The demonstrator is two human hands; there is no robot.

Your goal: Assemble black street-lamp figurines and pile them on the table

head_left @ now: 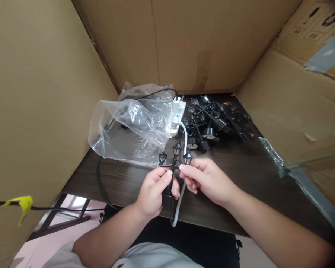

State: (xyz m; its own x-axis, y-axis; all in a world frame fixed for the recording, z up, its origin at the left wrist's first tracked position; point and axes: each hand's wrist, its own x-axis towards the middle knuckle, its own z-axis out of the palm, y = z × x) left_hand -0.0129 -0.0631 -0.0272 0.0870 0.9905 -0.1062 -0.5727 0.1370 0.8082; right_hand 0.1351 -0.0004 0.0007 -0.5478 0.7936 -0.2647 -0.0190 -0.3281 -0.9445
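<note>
Blk lamp post [173,168] held above table [123,182] nr front edge; L hand [153,191] fingers pinch its stem, R hand [208,179] fingers pinch crossarm [165,166] R end. Best: L firm, R light, arm prob. fragile. Behind: lamp pile [209,124], bag [136,115].

Lamp post [174,168]: partly behind right hand [208,180] | cable [58,209]: cut by left edge

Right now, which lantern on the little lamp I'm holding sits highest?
The middle lantern, atop the centre post; the left lantern and right lantern both sit lower.
</note>
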